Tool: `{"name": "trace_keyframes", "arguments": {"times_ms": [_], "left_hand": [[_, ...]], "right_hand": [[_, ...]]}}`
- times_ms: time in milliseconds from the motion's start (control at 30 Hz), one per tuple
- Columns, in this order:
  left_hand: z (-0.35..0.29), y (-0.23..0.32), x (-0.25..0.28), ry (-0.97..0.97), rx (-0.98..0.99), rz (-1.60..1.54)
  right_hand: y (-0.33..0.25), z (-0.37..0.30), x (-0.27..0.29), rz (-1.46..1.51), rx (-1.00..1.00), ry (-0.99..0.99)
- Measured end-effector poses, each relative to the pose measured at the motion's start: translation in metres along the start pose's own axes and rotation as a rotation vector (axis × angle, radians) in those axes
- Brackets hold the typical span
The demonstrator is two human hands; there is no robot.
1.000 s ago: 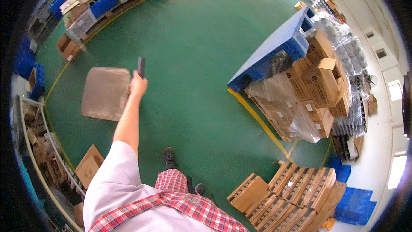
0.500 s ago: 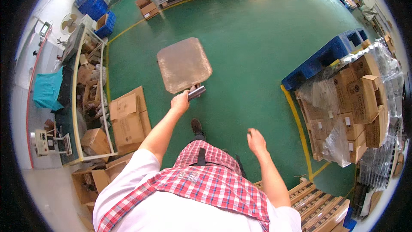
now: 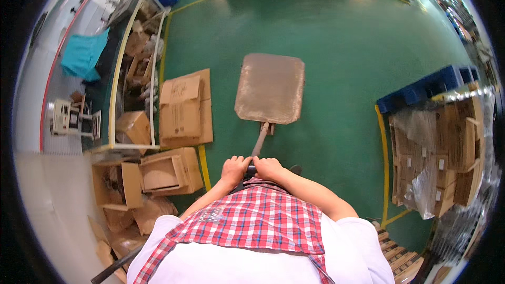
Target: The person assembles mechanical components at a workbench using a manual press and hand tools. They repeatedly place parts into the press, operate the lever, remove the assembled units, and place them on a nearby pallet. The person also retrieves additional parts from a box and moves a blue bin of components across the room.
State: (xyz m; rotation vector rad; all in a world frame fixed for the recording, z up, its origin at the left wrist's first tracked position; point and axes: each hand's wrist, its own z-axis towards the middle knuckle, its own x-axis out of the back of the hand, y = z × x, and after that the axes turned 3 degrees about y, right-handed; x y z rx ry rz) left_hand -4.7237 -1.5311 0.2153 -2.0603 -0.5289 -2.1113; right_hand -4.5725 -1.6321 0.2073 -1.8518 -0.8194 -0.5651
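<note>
In front of me is a square, worn brown plate with cut corners, above the green floor. From its near edge a grey pole runs toward my waist. My left hand and my right hand are side by side at the pole's near end, closed on its dark handle. The fingers partly hide this handle. What carries the plate underneath is hidden.
Flattened cardboard and open cartons lie to the left, beside a white-framed bench. To the right, wrapped cartons stand near a blue pallet. Yellow lines mark the floor.
My left hand has drawn back toward my waist, and my right hand has come in from the right to join it. The plate now appears straighter and farther right in view.
</note>
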Motion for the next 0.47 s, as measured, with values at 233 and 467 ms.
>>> {"name": "trace_keyframes", "arguments": {"times_ms": [233,467], "left_hand": [[-0.076,-0.088,0.017,0.029,-0.061,0.008],[-0.076,-0.216,0.040,-0.045,-0.122,0.067]], "right_hand": [[-0.096,0.053,-0.045,0.037,-0.019,-0.136],[-0.178,0.149,-0.051,0.138,-0.144,-0.085]]}}
